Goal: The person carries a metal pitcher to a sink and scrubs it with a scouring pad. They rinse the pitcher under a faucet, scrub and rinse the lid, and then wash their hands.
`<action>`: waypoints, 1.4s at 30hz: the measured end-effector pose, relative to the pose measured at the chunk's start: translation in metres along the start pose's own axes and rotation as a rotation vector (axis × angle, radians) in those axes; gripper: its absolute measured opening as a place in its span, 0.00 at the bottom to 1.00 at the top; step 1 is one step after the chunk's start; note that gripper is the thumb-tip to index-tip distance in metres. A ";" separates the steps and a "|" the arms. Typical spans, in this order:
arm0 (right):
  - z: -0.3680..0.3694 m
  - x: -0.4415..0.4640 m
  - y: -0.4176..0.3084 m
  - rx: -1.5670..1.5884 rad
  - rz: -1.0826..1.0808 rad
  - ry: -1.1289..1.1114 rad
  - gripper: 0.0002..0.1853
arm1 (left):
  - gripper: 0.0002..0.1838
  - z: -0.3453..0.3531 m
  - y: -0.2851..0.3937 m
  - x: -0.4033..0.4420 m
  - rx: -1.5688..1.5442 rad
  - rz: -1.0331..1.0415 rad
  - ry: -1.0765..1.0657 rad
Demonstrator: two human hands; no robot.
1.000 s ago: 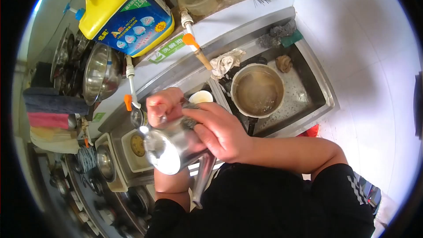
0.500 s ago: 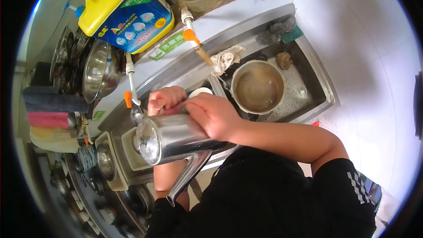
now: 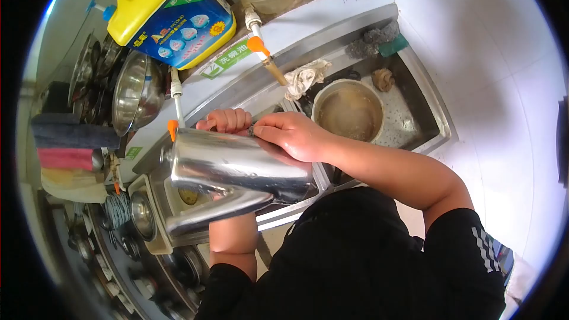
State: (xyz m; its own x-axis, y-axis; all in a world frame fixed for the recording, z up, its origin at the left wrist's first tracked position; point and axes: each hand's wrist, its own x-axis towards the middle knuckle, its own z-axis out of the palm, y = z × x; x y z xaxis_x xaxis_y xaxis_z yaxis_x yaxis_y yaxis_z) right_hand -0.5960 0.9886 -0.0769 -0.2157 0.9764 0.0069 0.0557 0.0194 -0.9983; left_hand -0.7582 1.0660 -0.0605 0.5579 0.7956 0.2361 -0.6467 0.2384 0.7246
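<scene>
Viewing remotely, I find the shiny cylindrical steel kettle sideways at eight o'clock from the silvery round metal pot. My left hand seems clamped on its far side; my right hand pinches a small grey scrubber. Scrubbing looks underway; what remains is unclear.

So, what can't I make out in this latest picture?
All in the head view:
- Wrist of the left hand: hidden behind the metal kettle.
- What lies under the right hand: a grey scrap peeks out; the hand covers the rest.
- Bottom of the pot: murky liquid hides it.
- Finest print on the jug: too small.
</scene>
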 end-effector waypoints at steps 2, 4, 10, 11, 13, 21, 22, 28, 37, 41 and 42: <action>0.010 -0.010 -0.009 -0.164 -0.085 0.155 0.14 | 0.21 -0.012 -0.004 -0.002 -0.055 0.011 -0.001; 0.025 -0.023 -0.012 -0.400 -0.285 0.455 0.14 | 0.20 -0.033 -0.011 -0.007 -0.274 0.061 0.028; 0.028 -0.043 0.007 -0.535 -0.801 0.594 0.23 | 0.21 -0.125 -0.039 -0.037 -0.067 0.042 0.153; 0.027 -0.046 0.012 -0.556 -0.835 0.604 0.23 | 0.20 -0.123 -0.042 -0.047 -0.056 0.039 0.309; 0.023 -0.052 0.007 -0.554 -0.842 0.589 0.21 | 0.17 -0.062 -0.033 -0.031 -0.139 0.109 0.034; 0.018 -0.032 -0.042 -0.280 -0.193 0.271 0.16 | 0.15 0.025 -0.027 -0.031 0.016 -0.064 0.197; 0.024 -0.026 -0.046 -0.229 -0.347 0.342 0.17 | 0.15 0.020 -0.033 -0.034 -0.008 -0.086 0.229; 0.009 -0.041 -0.023 -0.414 -0.882 0.272 0.29 | 0.14 -0.007 -0.029 -0.037 -0.467 -0.199 0.370; 0.014 -0.038 -0.016 -0.425 -1.019 0.315 0.26 | 0.14 -0.064 -0.065 -0.044 -0.915 -0.084 0.002; 0.008 -0.063 0.032 -0.372 -0.567 0.332 0.24 | 0.26 -0.103 -0.073 -0.041 -0.766 -0.135 -0.126; 0.008 -0.062 0.027 -0.251 -0.397 0.379 0.24 | 0.26 -0.096 -0.065 -0.042 -0.516 -0.196 0.112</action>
State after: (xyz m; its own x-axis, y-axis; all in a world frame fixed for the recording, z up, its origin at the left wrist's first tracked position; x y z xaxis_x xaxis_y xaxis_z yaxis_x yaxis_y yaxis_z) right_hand -0.5894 0.9268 -0.1046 0.0928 0.8920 0.4424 0.2800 0.4030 -0.8713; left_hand -0.7900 1.0704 -0.1800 0.6524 0.7569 0.0384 -0.7231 0.6065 0.3304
